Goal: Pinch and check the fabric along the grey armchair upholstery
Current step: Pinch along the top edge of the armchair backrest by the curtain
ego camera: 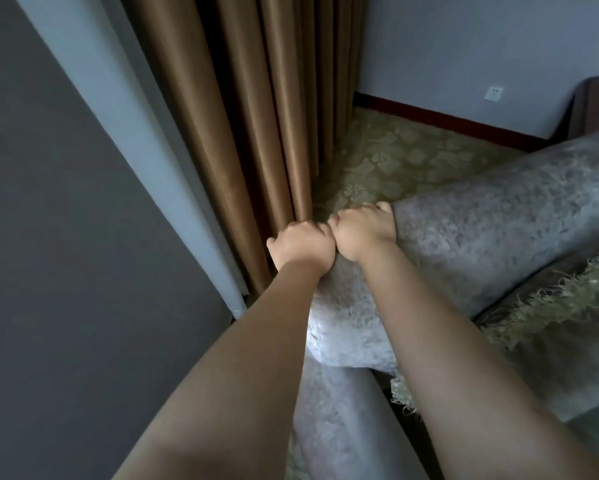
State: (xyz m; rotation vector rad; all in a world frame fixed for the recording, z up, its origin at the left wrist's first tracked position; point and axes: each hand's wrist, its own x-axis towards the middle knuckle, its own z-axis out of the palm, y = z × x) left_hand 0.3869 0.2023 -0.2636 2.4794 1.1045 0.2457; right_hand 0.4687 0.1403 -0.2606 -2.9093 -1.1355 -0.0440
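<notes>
Your forearms (pixel 242 358) are reaching over the grey armchair (pixel 481 230), left hand (pixel 301 249) and right hand (pixel 364 233) both curling round fabric at its far corner, knuckles touching. Yanking there is probably risking a stretched or snagged weave. Brown curtain (pixel 256 133) is crowding your left hand, and a fringed throw (pixel 550 306) is covering the seat side.
</notes>
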